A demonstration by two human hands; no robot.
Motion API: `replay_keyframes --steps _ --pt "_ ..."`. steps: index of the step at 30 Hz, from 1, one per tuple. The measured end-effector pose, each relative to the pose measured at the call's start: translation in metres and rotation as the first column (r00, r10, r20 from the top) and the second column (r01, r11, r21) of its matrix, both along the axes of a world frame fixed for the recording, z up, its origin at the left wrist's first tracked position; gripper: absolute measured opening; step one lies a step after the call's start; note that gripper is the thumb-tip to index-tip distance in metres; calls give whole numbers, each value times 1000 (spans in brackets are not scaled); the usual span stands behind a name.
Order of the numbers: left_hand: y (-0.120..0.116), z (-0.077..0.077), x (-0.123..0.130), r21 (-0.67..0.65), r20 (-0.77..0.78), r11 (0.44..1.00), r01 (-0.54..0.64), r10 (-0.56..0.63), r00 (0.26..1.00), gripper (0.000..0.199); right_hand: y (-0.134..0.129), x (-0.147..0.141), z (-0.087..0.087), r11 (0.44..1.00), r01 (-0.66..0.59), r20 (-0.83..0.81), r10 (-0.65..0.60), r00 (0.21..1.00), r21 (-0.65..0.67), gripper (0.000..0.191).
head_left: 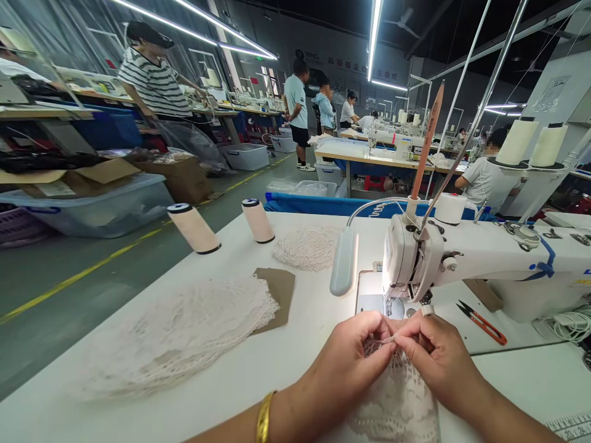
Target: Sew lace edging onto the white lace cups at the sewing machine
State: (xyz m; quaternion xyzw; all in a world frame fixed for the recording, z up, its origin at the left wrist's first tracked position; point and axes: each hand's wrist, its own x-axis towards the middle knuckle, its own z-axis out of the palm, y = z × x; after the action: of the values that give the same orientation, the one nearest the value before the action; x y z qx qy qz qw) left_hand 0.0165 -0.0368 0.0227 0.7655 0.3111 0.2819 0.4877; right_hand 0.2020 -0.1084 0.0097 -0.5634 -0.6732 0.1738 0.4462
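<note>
Both hands pinch the edge of a piece of cream lace fabric (392,400) just in front of the sewing machine (406,258). My left hand (355,351) grips it from the left, thumb and fingers pressed together. Close beside it, my right hand (436,354) holds the same edge, and the fingertips of both nearly meet. Below the hands the lace hangs down toward me. The machine's needle and presser foot (394,306) are just beyond my fingers, lit by a small lamp (344,261). Part of the lace's upper edge is hidden by my fingers.
A pile of lace pieces (184,332) lies at left, partly over brown card (281,295); a smaller lace pile (307,248) is behind. Two thread cones (194,229) stand near the table edge. Orange-handled thread snips (484,324) and a ruler (572,426) lie right. People work beyond.
</note>
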Motion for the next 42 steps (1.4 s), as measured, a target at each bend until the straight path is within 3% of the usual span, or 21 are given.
replay_keyframes --steps 2,9,16,22,26,29,31,33,36,39,42 --pt "-1 -2 0 -28 14 1000 -2 2 1000 28 0 0 0 999 -1 22 0 1000 42 18" --pt "-1 -3 1 55 -28 996 -69 71 997 21 0 1 0 992 -4 97 -8 995 125 21" --pt "2 5 1 -90 -26 995 35 -37 999 29 -1 2 5 999 -39 143 36 989 15 19" --pt "-1 13 -7 -18 -54 1000 22 -23 998 23 -10 0 14 998 -53 77 56 996 -40 20" --pt "-10 34 -16 -152 13 961 231 -232 973 29 -24 -3 30 968 -169 -17 169 986 -183 18" --pt "-6 39 -13 -171 -16 928 331 -339 941 27 -18 -5 33 949 -117 4 123 992 -293 17" --pt "2 30 -6 -29 -239 975 222 -223 945 23 -4 -6 25 950 -14 116 53 992 -313 17" --pt "10 15 1 208 -443 975 83 18 896 23 12 -6 13 959 63 268 14 963 -278 18" --pt "15 -7 7 530 -398 848 14 234 887 6 28 -4 -3 976 121 373 -45 927 -183 17" --pt "16 -20 5 763 -227 645 40 209 951 10 32 -1 -11 977 127 377 -53 925 -174 14" --pt "18 -25 1 881 -147 468 71 129 981 21 29 4 -12 977 125 383 -50 922 -174 11"
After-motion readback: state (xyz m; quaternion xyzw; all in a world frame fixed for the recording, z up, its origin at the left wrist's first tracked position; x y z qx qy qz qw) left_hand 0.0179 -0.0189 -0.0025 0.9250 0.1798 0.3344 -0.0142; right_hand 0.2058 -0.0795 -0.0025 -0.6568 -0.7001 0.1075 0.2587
